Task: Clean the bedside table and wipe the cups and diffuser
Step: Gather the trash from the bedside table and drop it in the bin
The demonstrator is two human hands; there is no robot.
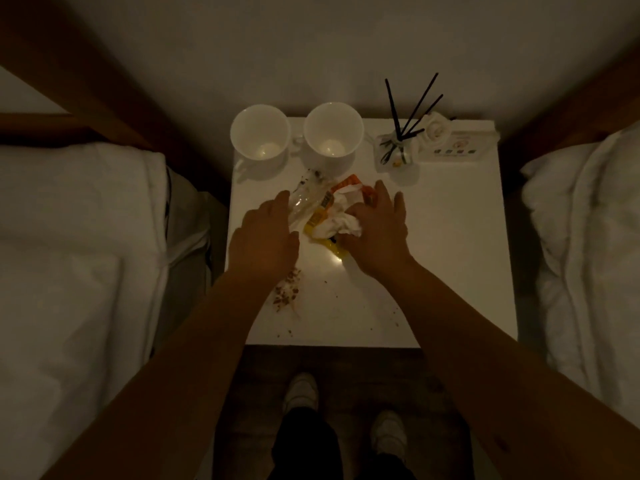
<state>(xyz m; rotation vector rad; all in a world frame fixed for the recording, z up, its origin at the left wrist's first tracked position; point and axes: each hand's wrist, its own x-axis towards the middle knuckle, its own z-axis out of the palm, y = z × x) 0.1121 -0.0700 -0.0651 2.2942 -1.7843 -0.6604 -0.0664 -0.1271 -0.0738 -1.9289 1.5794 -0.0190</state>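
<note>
White tissue (337, 223) and wrappers (311, 206) | between both hands | left hand (265, 237) open, touching | right hand (377, 233) holding tissue

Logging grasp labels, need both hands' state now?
Left hand: open, fingers straight, touching the clear wrapper.
Right hand: fingers curled, gripping the crumpled tissue over the yellow wrapper.
</note>
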